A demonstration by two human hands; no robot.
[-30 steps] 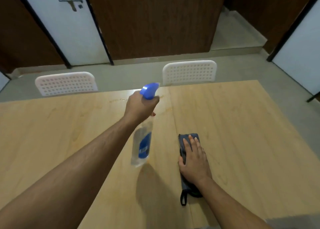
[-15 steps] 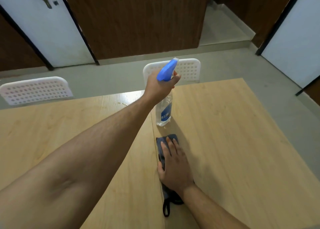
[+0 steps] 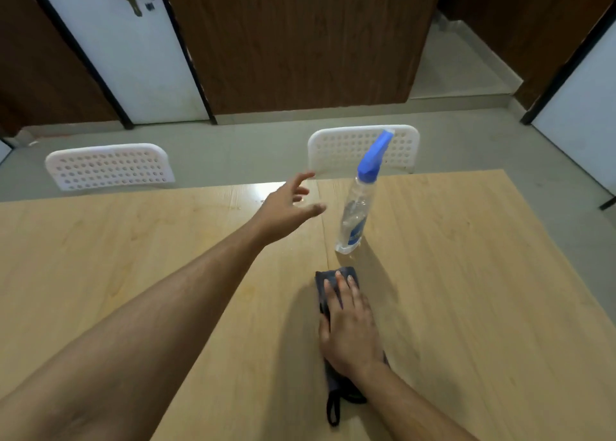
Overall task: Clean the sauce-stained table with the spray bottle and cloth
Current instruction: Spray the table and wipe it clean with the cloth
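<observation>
A clear spray bottle [image 3: 356, 207] with a blue trigger head stands upright on the light wooden table [image 3: 466, 274], just right of the table's centre seam. My left hand [image 3: 286, 207] hovers to the left of the bottle with fingers spread, apart from it and holding nothing. My right hand [image 3: 350, 324] lies flat on a dark grey cloth [image 3: 325, 282] in front of the bottle. A faint wet, smeared patch [image 3: 266, 195] shows near the far edge, beside my left hand.
Two white perforated chair backs [image 3: 110, 165] [image 3: 336, 150] stand at the table's far edge. Behind them are grey floor, a white door and brown wooden panels. The cloth's dark loop [image 3: 333, 410] trails toward the near edge.
My left hand set the spray bottle down upright on the table, let go and drew back to the left. My right hand stayed flat on the cloth.
</observation>
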